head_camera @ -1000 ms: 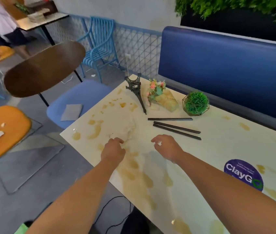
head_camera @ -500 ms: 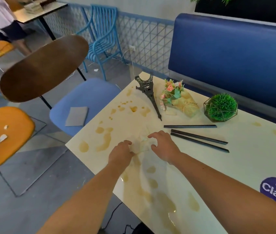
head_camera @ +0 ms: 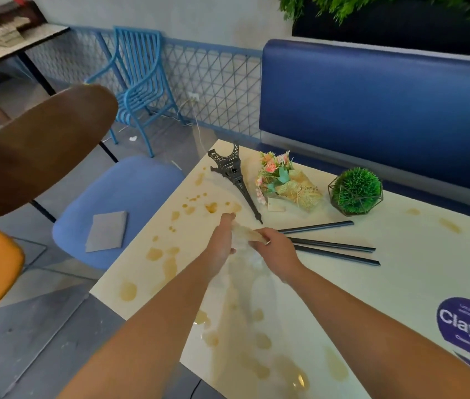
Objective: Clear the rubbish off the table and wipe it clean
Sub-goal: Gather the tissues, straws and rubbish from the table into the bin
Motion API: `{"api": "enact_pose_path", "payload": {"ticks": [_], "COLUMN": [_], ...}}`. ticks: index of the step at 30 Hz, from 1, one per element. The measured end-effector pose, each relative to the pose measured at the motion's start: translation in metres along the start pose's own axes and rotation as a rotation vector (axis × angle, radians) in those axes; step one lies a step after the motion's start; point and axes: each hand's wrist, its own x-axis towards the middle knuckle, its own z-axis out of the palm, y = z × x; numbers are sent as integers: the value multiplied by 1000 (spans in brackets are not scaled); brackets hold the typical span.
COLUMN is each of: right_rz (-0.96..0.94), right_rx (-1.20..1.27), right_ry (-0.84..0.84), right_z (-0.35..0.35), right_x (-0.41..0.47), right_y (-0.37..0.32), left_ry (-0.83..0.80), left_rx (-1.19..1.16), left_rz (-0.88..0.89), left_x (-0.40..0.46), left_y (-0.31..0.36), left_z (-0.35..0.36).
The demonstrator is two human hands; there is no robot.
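Both hands, left hand (head_camera: 222, 243) and right hand (head_camera: 275, 249), clutch a crumpled clear wrapper (head_camera: 244, 233) just above the stained tabletop (head_camera: 400, 283). Three black straws (head_camera: 333, 245) and brown spills (head_camera: 170, 266) remain; the wiping appears not yet begun.

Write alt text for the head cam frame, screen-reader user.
Both hands, left hand and right hand, hold a crumpled clear wrapper over a cream table covered in brown spill stains. Behind them lie three black straws, a toppled model tower, a small bouquet and a green ball plant.
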Motion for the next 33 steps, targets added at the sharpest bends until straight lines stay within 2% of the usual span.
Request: {"api": "enact_pose_path", "payload": {"ticks": [3, 8, 10, 12, 14, 15, 19, 21, 25, 28, 33], "right_rz": [109, 69, 71, 58, 75, 86, 117, 107, 131, 127, 128], "right_rx": [237, 79, 3, -89, -184, -236, -540, -713, -854, -891, -879], "right_ry": [171, 212, 186, 143, 160, 185, 253, 241, 217, 214, 234], "right_z": [-17, -45, -52, -61, -71, -77, -96, -102, -109, -112, -119], "right_x": [2, 5, 5, 3, -1, -3, -8, -8, -10, -11, -11], "right_y": [-7, 1, 11, 20, 28, 33, 57, 68, 84, 91, 91], "left_ry": [-99, -386, -349, -166, -144, -165, -248, -294, -276, -203, -179], "left_rx": [64, -116, -74, 29, 4, 80, 678, 934, 999, 848, 849], "left_rz": [-90, -221, -196, -124, -153, -112, 288, 428, 426, 376, 435], "left_x": [5, 18, 21, 23, 23, 27, 42, 48, 57, 64, 75], "left_y": [2, -6, -2, 1, 5, 3, -2, -1, -7, -7, -6], "left_z": [17, 46, 59, 72, 83, 86, 88, 89, 87, 89, 97]}}
